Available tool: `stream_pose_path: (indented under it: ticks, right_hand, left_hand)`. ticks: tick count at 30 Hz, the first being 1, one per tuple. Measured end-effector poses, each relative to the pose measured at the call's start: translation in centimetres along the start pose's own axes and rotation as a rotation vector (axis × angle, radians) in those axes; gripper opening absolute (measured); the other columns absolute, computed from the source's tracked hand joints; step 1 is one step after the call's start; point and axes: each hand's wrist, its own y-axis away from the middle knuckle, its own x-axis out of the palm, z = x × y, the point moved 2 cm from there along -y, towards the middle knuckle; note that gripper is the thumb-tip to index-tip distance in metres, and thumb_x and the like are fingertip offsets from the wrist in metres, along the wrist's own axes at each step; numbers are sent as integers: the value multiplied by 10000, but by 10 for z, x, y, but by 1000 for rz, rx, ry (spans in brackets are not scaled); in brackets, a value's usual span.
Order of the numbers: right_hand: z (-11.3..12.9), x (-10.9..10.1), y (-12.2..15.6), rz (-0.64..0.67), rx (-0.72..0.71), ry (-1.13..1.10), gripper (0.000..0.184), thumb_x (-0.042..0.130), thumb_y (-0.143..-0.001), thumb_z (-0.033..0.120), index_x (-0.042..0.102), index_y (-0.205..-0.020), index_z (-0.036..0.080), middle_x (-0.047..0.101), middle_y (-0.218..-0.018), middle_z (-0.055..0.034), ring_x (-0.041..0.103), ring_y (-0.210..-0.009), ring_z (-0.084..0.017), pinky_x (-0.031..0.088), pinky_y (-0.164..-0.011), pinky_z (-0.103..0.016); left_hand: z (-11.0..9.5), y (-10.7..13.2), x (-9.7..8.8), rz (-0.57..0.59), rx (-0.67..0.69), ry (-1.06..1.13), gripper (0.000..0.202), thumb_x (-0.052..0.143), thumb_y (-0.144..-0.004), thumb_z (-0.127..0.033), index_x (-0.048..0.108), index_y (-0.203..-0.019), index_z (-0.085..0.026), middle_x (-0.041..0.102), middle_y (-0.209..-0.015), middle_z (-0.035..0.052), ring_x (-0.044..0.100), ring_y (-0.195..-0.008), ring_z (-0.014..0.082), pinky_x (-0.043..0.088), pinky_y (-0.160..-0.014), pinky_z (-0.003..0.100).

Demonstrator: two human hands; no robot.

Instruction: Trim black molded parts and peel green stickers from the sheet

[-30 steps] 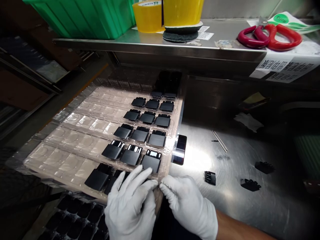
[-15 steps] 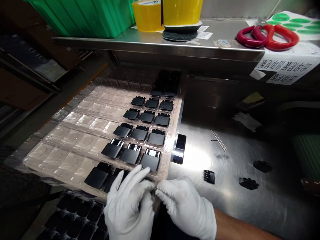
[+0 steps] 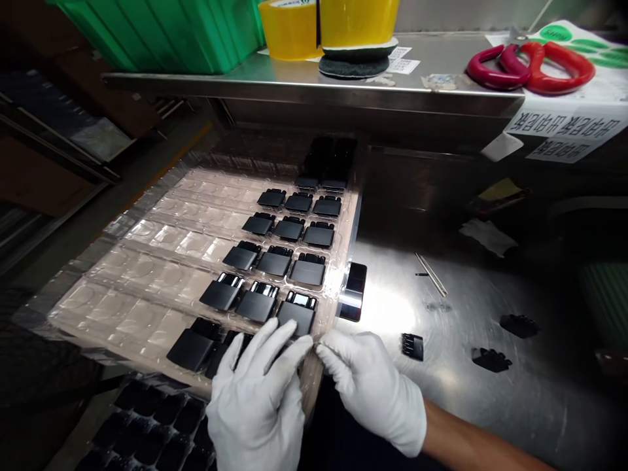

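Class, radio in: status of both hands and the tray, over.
Left hand flat on clear tray, fingers over black parts. Right hand pinching tray's near corner. Loose black clips on steel table.

Red scissors (image 3: pixel 532 65) are lying at two o'clock on the steel shelf (image 3: pixel 304 82). Yellow tape rolls (image 3: pixel 289 29) are sitting at twelve, a green bin (image 3: pixel 167 33) at eleven.

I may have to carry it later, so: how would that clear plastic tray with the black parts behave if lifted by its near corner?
The clear tray looks thin and glossy, so it would probably flex. The black parts fill only its right columns, so it would likely sag there. They sit in shallow pockets and might slide out if tilted.
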Motion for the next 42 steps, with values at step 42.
stream_pose_path:
  ticks: [42]
  right_hand:
    - [3, 0, 1, 13, 18, -7, 314, 371, -996, 349, 395, -708, 227, 457, -632, 50, 430, -565, -108, 329, -562, -236]
  left_hand:
    - [0, 2, 1, -3, 0, -27, 366, 488, -835, -60, 621, -1129, -234, 693, -1188, 67, 568, -1202, 248, 322, -1087, 522]
